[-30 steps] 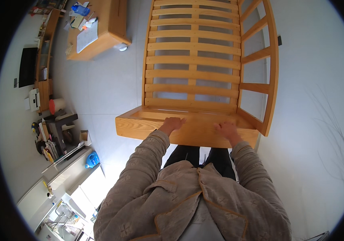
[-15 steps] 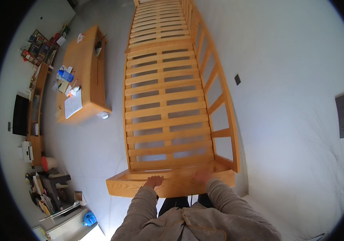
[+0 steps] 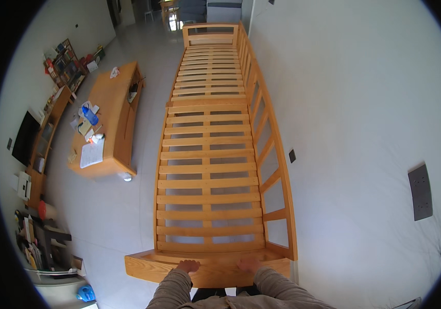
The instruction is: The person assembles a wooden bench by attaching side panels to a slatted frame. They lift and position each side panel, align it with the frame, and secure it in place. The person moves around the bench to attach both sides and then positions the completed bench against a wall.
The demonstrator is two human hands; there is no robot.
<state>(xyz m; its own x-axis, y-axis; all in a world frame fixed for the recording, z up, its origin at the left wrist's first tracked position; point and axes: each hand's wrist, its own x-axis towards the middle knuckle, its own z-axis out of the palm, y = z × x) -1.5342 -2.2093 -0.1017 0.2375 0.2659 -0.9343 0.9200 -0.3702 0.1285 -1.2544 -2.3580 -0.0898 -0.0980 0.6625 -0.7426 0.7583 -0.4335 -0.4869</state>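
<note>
A long wooden sofa frame [image 3: 207, 169] with a slatted seat stretches away from me in the head view, its backrest rail along the wall on the right. Both my hands rest on its near end, a broad armrest board [image 3: 151, 269]. My left hand [image 3: 188, 265] curls its fingers over the far edge of the board, left of the middle. To the right of the middle, my right hand [image 3: 250, 264] grips the same edge, its fingers slightly blurred. The undersides of both hands are hidden.
A wooden coffee table [image 3: 109, 110] stands to the left, bearing a blue bottle [image 3: 90, 116] and papers [image 3: 92, 154]. Beyond it are a low cabinet [image 3: 50, 135] and a television [image 3: 26, 138]. On the right wall sits a dark socket panel [image 3: 420, 191]. A blue jug [image 3: 85, 293] is at lower left.
The view has tilted up, so the sofa frame's far end and the room behind it now show. Both hands keep their hold on the near armrest board.
</note>
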